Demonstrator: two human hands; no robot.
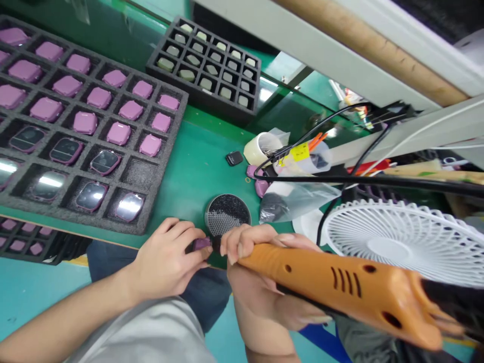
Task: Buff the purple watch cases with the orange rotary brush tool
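My left hand (172,257) is closed around a small purple watch case (201,244) near the front edge of the green table; its fingers hide most of the case. In my right hand (260,272) is an orange electric screwdriver (321,269), lying across the palm with its rear end to the right. Its tip points left toward the watch case, but fingers cover it, so contact cannot be made out. Just beyond both hands sits a round perforated dish (228,214) filled with tiny black pieces, probably screws.
A grey foam tray (177,146) of purple watch cases stands left, a black divided tray (212,103) of greenish pieces behind. To the right are a white cup (260,148), a plastic bag (298,199), a white fan (389,247) and a black cable (363,180) crossing above the table.
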